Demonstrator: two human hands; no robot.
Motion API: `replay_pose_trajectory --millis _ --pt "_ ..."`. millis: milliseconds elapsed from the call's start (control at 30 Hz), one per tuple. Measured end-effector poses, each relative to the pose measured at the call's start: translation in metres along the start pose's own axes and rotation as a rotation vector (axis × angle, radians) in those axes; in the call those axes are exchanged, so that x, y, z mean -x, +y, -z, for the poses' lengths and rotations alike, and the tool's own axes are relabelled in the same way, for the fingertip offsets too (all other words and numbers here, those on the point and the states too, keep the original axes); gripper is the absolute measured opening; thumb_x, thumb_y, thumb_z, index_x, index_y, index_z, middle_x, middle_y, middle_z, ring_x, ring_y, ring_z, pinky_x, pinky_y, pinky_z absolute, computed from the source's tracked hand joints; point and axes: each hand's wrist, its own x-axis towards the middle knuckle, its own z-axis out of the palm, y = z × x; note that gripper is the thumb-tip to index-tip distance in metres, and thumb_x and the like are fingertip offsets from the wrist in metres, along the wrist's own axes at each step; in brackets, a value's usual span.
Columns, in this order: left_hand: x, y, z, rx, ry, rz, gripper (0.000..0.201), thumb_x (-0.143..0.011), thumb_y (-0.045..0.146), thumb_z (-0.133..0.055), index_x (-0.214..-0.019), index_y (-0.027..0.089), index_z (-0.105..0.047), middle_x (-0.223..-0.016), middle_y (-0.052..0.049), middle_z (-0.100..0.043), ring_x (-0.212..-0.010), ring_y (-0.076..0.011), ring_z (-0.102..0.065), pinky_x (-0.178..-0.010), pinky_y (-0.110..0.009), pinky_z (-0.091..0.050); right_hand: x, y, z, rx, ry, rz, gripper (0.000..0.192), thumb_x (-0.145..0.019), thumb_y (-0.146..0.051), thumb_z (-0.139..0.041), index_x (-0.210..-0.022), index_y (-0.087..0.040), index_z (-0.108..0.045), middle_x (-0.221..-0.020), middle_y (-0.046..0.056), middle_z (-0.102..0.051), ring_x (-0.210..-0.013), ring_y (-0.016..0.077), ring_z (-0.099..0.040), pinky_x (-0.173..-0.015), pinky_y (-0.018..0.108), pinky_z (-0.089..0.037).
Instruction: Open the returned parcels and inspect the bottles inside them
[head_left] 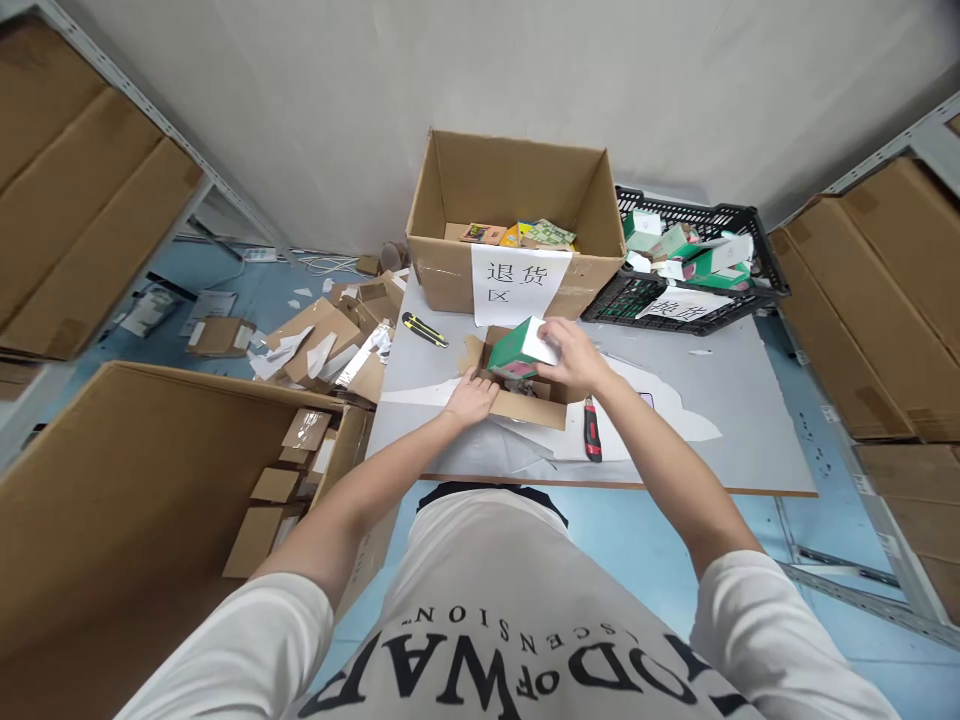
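Note:
My right hand [570, 352] is closed on one end of a green-and-white carton [516, 350]. The carton is tilted just over a small open cardboard box [529, 408], and some of its lower part overlaps the box opening. At the near left corner of that box, my left hand [472, 397] grips the cardboard edge. Flaps of the box stand out towards me and to the left. A red-and-black utility knife [592, 430] lies right of the box, below my right forearm. Farther left on the table is a yellow-and-black utility knife [424, 329].
A large cardboard box [442, 275] with a paper sign stands at the table's back. Beside it, a black crate [615, 300] holds several green-and-white cartons. Torn cardboard [322, 335] heaps on the floor at left, near a big open box [150, 378] of small parcels. Shelves flank both sides.

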Motion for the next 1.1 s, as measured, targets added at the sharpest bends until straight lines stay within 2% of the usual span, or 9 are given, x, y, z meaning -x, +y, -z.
replay_pose_trajectory --millis 167,233,300,400,500,600,700,900,1100 --pt "-0.013 -0.022 -0.004 -0.008 0.044 0.113 0.032 -0.085 0.01 -0.032 -0.097 0.014 -0.061 -0.083 -0.012 -0.064 -0.085 -0.025 -0.059 -0.108 -0.048 -0.02 0.018 -0.031 0.088 0.066 0.077 -0.032 0.038 -0.071 -0.039 -0.065 -0.102 -0.023 -0.051 -0.119 0.01 -0.053 -0.11 0.0314 -0.051 -0.09 0.046 -0.042" --pt "-0.019 -0.033 -0.008 0.002 0.054 0.148 0.035 -0.085 0.009 -0.03 -0.097 0.014 -0.062 -0.082 -0.013 -0.064 -0.084 -0.0259 -0.059 -0.108 -0.049 -0.02 0.036 -0.042 0.11 0.098 0.038 -0.098 0.039 -0.072 -0.039 -0.064 -0.106 -0.025 -0.052 -0.124 0.011 -0.051 -0.115 0.0327 -0.049 -0.092 0.048 -0.042" --pt "-0.026 -0.043 -0.012 0.006 0.053 0.154 0.036 -0.084 0.009 -0.028 -0.099 0.013 -0.062 -0.082 -0.013 -0.064 -0.084 -0.026 -0.059 -0.107 -0.048 -0.02 0.056 -0.049 0.116 0.102 -0.017 -0.15 0.04 -0.073 -0.039 -0.064 -0.109 -0.026 -0.052 -0.127 0.011 -0.05 -0.117 0.0337 -0.049 -0.092 0.049 -0.042" --pt "-0.033 -0.05 -0.015 0.023 0.033 0.15 0.036 -0.084 0.008 -0.03 -0.103 0.013 -0.06 -0.085 -0.012 -0.064 -0.086 -0.0252 -0.059 -0.108 -0.047 -0.019 0.084 -0.047 0.092 0.071 -0.108 -0.163 0.04 -0.072 -0.035 -0.066 -0.108 -0.025 -0.052 -0.128 0.012 -0.051 -0.118 0.0339 -0.048 -0.094 0.05 -0.042" --pt "-0.036 -0.05 -0.011 0.068 -0.014 0.133 0.033 -0.077 0.009 -0.042 -0.106 0.011 -0.058 -0.092 -0.013 -0.062 -0.094 -0.0261 -0.057 -0.11 -0.046 -0.016 0.106 -0.036 0.045 0.022 -0.213 -0.137 0.037 -0.07 -0.029 -0.067 -0.104 -0.023 -0.054 -0.127 0.013 -0.052 -0.114 0.0318 -0.05 -0.093 0.046 -0.043" --pt "-0.036 -0.048 0.0 0.057 -0.062 0.097 0.046 -0.068 0.015 -0.059 -0.113 0.008 -0.054 -0.102 -0.016 -0.059 -0.104 -0.0294 -0.054 -0.11 -0.045 -0.015 0.119 -0.024 -0.003 -0.018 -0.257 -0.172 0.037 -0.07 -0.028 -0.069 -0.103 -0.022 -0.054 -0.123 0.014 -0.053 -0.112 0.0306 -0.051 -0.09 0.043 -0.044" --pt "-0.035 -0.048 0.013 -0.005 -0.089 0.078 0.055 -0.067 0.027 -0.067 -0.117 0.009 -0.051 -0.106 -0.016 -0.058 -0.109 -0.0307 -0.052 -0.109 -0.046 -0.017 0.124 -0.016 -0.036 -0.045 -0.264 -0.211 0.036 -0.07 -0.028 -0.069 -0.102 -0.021 -0.053 -0.122 0.013 -0.053 -0.112 0.0298 -0.05 -0.09 0.042 -0.044" --pt "-0.024 -0.049 0.025 0.019 -0.088 0.076 0.081 -0.056 0.039 -0.08 -0.124 0.01 -0.046 -0.115 -0.017 -0.055 -0.12 -0.033 -0.046 -0.109 -0.046 -0.018 0.122 -0.011 -0.069 -0.007 -0.306 -0.185 0.04 -0.068 -0.021 -0.069 -0.105 -0.023 -0.053 -0.125 0.012 -0.05 -0.111 0.0291 -0.049 -0.09 0.043 -0.045" --pt "-0.009 -0.049 0.03 0.048 -0.097 0.124 0.086 -0.053 0.047 -0.081 -0.124 0.012 -0.047 -0.112 -0.016 -0.057 -0.116 -0.0338 -0.05 -0.105 -0.044 -0.022 0.118 -0.004 -0.076 0.009 -0.347 -0.145 0.041 -0.071 -0.023 -0.068 -0.109 -0.022 -0.053 -0.129 0.012 -0.048 -0.114 0.0292 -0.048 -0.091 0.044 -0.045"
